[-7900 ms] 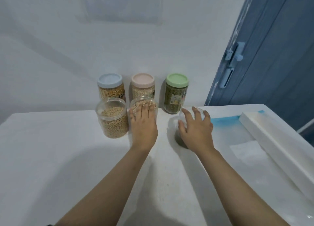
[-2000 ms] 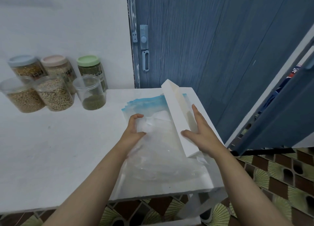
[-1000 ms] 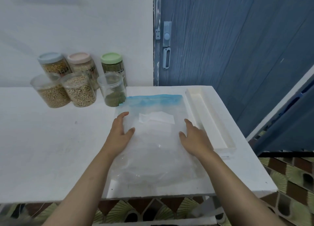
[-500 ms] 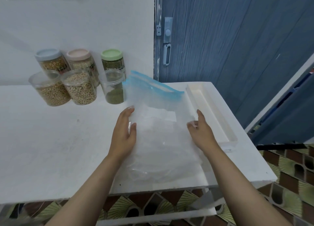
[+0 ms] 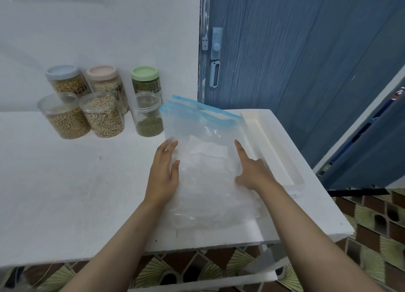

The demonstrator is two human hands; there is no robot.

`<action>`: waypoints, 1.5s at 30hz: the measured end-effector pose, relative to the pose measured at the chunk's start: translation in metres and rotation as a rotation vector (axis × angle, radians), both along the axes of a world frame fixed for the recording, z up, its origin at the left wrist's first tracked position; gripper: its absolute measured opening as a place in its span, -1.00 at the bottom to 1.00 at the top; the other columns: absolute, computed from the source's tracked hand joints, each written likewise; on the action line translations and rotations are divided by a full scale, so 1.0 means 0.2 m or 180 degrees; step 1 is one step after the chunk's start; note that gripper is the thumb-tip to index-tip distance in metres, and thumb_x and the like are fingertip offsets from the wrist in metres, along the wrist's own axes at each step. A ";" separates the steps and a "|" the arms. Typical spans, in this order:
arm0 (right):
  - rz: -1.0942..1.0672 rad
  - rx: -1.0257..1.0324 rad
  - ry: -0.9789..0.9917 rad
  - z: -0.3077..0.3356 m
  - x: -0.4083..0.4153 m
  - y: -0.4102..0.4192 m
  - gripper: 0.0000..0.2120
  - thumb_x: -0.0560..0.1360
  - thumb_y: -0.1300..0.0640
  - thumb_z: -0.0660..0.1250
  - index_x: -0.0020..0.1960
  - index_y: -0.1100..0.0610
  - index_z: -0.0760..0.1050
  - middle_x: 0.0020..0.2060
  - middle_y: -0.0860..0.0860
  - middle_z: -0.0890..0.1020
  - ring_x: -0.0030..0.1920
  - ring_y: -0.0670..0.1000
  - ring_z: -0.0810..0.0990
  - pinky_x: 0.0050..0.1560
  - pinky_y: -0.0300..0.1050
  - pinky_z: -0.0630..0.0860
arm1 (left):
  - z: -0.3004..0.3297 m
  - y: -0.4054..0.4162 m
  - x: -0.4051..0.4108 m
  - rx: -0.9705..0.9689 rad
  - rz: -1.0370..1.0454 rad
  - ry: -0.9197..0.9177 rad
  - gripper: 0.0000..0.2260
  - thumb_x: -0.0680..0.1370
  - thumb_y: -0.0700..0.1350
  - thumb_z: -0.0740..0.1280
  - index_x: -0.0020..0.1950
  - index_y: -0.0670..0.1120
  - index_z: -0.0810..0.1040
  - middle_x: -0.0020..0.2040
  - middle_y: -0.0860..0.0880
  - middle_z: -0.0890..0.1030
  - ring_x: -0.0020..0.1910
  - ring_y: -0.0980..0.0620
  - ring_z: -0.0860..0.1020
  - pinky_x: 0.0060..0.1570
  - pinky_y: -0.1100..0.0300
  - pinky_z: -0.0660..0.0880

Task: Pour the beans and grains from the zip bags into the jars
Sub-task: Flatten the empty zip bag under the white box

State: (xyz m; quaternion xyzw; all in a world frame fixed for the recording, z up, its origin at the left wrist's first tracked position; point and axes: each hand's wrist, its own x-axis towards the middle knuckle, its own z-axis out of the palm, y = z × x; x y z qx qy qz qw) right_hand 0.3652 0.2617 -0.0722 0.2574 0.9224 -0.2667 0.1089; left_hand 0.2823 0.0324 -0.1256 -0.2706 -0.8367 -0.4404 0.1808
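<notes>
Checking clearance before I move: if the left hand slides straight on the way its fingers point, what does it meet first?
Probably the open jar of green beans. The left hand points up-table along the left edge of the zip bags, and that jar stands just beyond, though depth is hard to judge.

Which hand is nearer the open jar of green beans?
Left. The left hand lies on the zip bags' left edge, just in front of the jar of green beans; the right hand is further right, across the bags.
</notes>
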 end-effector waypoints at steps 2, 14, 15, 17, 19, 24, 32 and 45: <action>0.0054 -0.0037 0.0088 0.00 -0.01 -0.01 -0.04 0.53 0.30 0.25 0.52 -0.39 -0.28 -0.01 0.09 0.41 -0.06 0.09 0.46 -0.08 -0.06 0.48 | -0.02 0.00 0.00 -0.0015 0.0052 -0.0002 -0.57 0.60 -0.35 0.25 0.46 -0.13 0.39 0.45 -0.12 0.37 0.44 0.02 0.31 0.41 0.47 0.13; -0.0006 -0.0717 0.1024 -0.05 0.01 0.01 -0.14 0.56 0.32 0.22 0.59 -0.28 -0.13 0.32 0.03 0.43 0.05 0.01 0.50 0.02 -0.19 0.45 | 0.00 0.01 0.01 0.0240 0.0202 0.0003 -0.62 0.61 -0.35 0.23 0.43 -0.16 0.44 0.43 -0.10 0.38 0.43 0.01 0.35 0.37 -0.09 0.42; -0.0042 -0.0815 0.1101 -0.04 0.01 0.02 -0.13 0.56 0.34 0.22 0.59 -0.29 -0.14 0.33 0.04 0.41 0.09 0.03 0.52 0.04 -0.17 0.46 | 0.01 0.01 0.01 0.0297 0.0164 0.0027 -0.62 0.61 -0.36 0.23 0.43 -0.17 0.44 0.43 -0.09 0.38 0.43 0.00 0.36 0.34 -0.11 0.44; -0.0262 -0.1111 0.1288 0.01 0.00 0.04 -0.10 0.53 0.36 0.25 0.58 -0.32 -0.10 0.32 0.03 0.40 0.04 0.03 0.56 -0.03 -0.13 0.56 | 0.04 0.00 -0.01 0.0396 0.0081 0.0056 -0.61 0.61 -0.36 0.24 0.43 -0.17 0.45 0.42 -0.07 0.38 0.43 -0.01 0.37 0.31 -0.11 0.47; -0.0456 -0.1140 0.1553 0.07 0.00 0.06 -0.09 0.50 0.37 0.27 0.57 -0.33 -0.05 0.27 0.03 0.43 -0.03 0.07 0.58 -0.05 -0.06 0.60 | 0.09 0.01 -0.03 0.0514 0.0095 -0.0007 -0.61 0.60 -0.34 0.26 0.43 -0.15 0.45 0.41 -0.06 0.39 0.43 -0.02 0.38 0.34 -0.10 0.45; -0.0285 -0.0535 0.1738 0.17 -0.06 0.13 -0.13 0.49 0.41 0.22 0.59 -0.24 0.01 0.18 0.00 0.39 -0.02 0.00 0.47 -0.09 -0.22 0.45 | 0.22 0.08 -0.10 0.0664 0.0223 -0.0388 -0.56 0.59 -0.25 0.35 0.47 -0.12 0.41 0.47 -0.05 0.35 0.42 0.16 0.30 0.36 0.49 0.17; 0.0294 0.0264 0.0057 -0.12 -0.15 0.18 -0.15 0.53 0.24 0.23 0.61 -0.21 -0.16 0.59 0.14 0.06 0.55 0.19 0.14 0.46 -0.03 0.24 | 0.03 0.07 -0.20 -0.0852 -0.0198 -0.1635 -0.45 0.61 0.08 0.31 0.57 -0.01 0.27 0.63 -0.04 -0.13 0.61 0.00 -0.04 0.53 0.16 -0.02; 0.0172 0.1029 0.0141 -0.30 -0.04 0.10 -0.47 0.68 -0.16 -0.14 0.63 -0.13 -0.11 0.58 0.11 -0.32 0.59 0.25 -0.16 0.55 0.13 -0.11 | -0.04 0.07 -0.15 -0.3251 -0.0043 -0.1090 -0.43 0.65 0.26 -0.17 0.63 0.09 -0.15 0.62 -0.06 -0.27 0.57 -0.12 -0.35 0.49 -0.23 -0.35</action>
